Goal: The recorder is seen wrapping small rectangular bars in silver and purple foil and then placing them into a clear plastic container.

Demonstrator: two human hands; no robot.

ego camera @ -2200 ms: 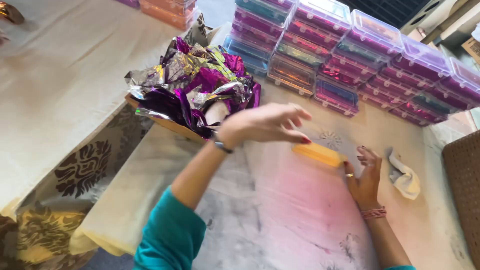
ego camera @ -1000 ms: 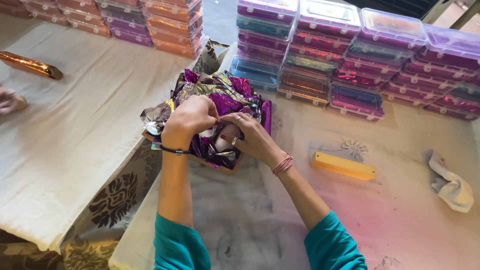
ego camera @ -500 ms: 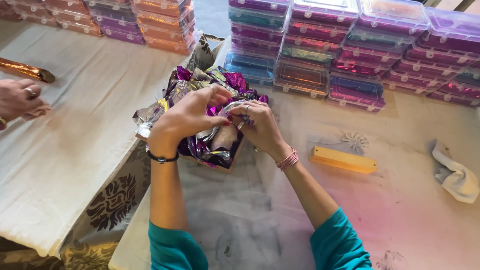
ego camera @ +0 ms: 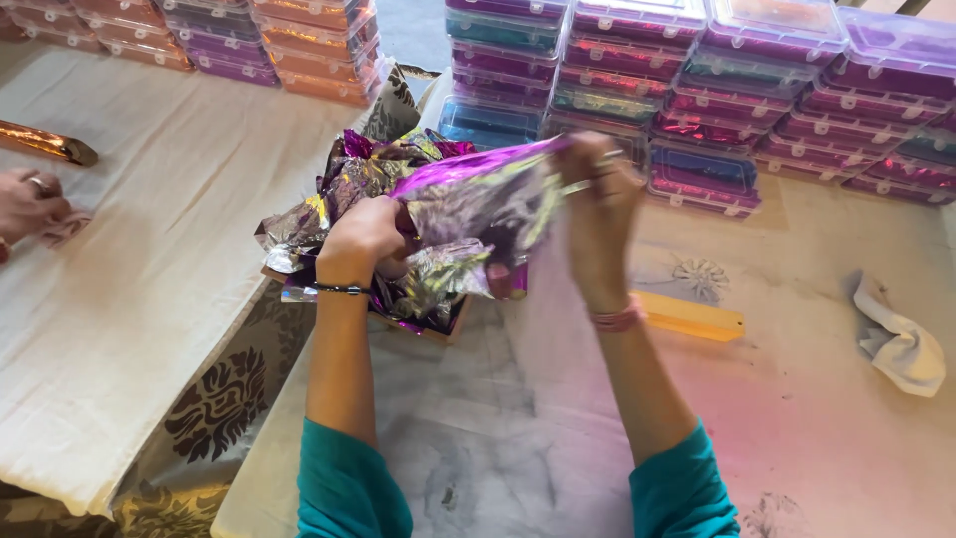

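Reaching forward from two teal sleeves at the near edge, the person's forearms are stretching over a stained pale cloth (ego camera: 478,448) that is covering the table. The left hand (ego camera: 366,239) is closing in a fist on the lower edge of a purple and silver foil sheet (ego camera: 476,204), and a thin dark band is sitting on that wrist. The right hand (ego camera: 600,194) is pinching the sheet's upper right corner between fingers and thumb, with rings showing on the fingers and a pink band lying around the wrist. Between the two hands the sheet is hanging stretched and raised off the table, tilting up toward the right.

Just beneath and behind it, a crumpled heap of foil sheets (ego camera: 339,189) is spilling out of a shallow box (ego camera: 430,327) that is resting on the table's left edge. Right of the right wrist, a yellow bar (ego camera: 692,316) is lying flat on the cloth, and further right a white rag (ego camera: 901,344) is lying bunched up.

Off to the left, on a second white cloth (ego camera: 129,259), another person's hand (ego camera: 30,204) is resting near a shiny copper-coloured roll (ego camera: 45,142).

Along the far side, stacks of clear lidded boxes (ego camera: 697,90) holding coloured foil are standing in rows, with more stacks (ego camera: 249,40) at the upper left.
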